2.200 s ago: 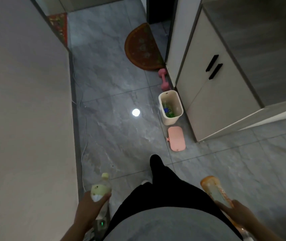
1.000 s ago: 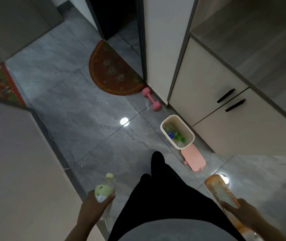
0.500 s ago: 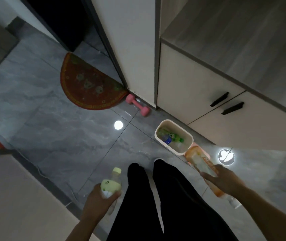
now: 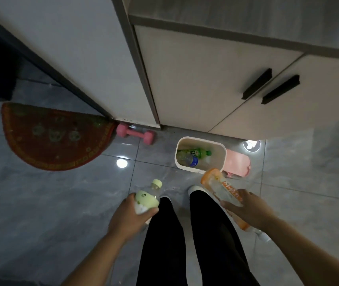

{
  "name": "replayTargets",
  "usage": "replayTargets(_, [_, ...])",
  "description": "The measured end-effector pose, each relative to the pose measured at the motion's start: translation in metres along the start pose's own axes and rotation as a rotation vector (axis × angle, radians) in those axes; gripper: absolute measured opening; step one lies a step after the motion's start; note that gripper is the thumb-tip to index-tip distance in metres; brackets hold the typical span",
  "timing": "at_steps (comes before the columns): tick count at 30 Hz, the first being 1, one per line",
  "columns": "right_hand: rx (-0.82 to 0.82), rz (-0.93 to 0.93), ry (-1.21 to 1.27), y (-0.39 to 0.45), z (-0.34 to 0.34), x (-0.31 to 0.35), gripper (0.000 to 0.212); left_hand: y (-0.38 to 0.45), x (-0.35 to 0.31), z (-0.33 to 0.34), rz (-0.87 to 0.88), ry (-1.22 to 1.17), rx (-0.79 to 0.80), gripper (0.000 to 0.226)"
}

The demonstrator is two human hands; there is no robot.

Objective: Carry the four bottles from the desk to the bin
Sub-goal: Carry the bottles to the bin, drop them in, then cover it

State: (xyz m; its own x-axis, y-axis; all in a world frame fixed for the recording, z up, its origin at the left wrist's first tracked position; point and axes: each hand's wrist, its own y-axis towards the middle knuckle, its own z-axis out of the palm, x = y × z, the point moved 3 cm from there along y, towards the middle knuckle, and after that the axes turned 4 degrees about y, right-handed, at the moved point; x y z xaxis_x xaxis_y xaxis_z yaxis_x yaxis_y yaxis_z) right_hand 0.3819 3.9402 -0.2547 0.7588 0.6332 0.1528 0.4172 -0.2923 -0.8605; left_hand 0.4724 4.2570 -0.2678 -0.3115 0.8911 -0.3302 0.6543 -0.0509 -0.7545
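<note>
A cream bin (image 4: 223, 149) stands open on the grey tile floor against the cabinet. Inside it lie a green bottle (image 4: 197, 152) and a clear bottle with a blue label (image 4: 191, 160). My left hand (image 4: 128, 216) grips a clear bottle with a pale green label and yellow cap (image 4: 148, 198), held low in front of my legs. My right hand (image 4: 246, 209) holds an orange-labelled bottle (image 4: 220, 187) tilted, its orange end close to the bin's near rim.
A pink lid (image 4: 237, 163) lies on the floor right of the bin. A pink dumbbell (image 4: 135, 134) rests left of it by the wall. A red half-round mat (image 4: 55, 136) lies further left. Cabinet doors with black handles (image 4: 271, 87) rise behind the bin.
I have walked up to the bin, which is now just ahead of my feet. Both hands have come forward with their bottles; the orange one now reaches the bin's rim.
</note>
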Motion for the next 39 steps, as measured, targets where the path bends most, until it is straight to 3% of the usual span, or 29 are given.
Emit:
replayTargets(10, [-0.060,-0.044,0.060,0.093,0.060,-0.009,0.070,0.141,-0.066,0.066,0.290,0.385,0.104,0.079])
replayTargets(18, [-0.167,-0.079,0.121,0.177,0.070,-0.031,0.070,0.243,-0.127,0.146,0.563,0.747,0.010,0.082])
replayTargets(24, [-0.237,-0.064,0.141,0.225,0.092,-0.050,0.072,0.295,-0.142,0.208,0.758,0.884,-0.054,0.079])
replayTargets(29, [-0.262,-0.100,0.122,0.238,0.098,-0.050,0.072,0.305,-0.140,0.217,0.831,0.831,-0.151,0.076])
replayTargets(39, [-0.290,-0.253,-0.008,0.276,0.078,0.007,0.070,0.277,-0.087,0.165,0.567,0.301,-0.259,0.038])
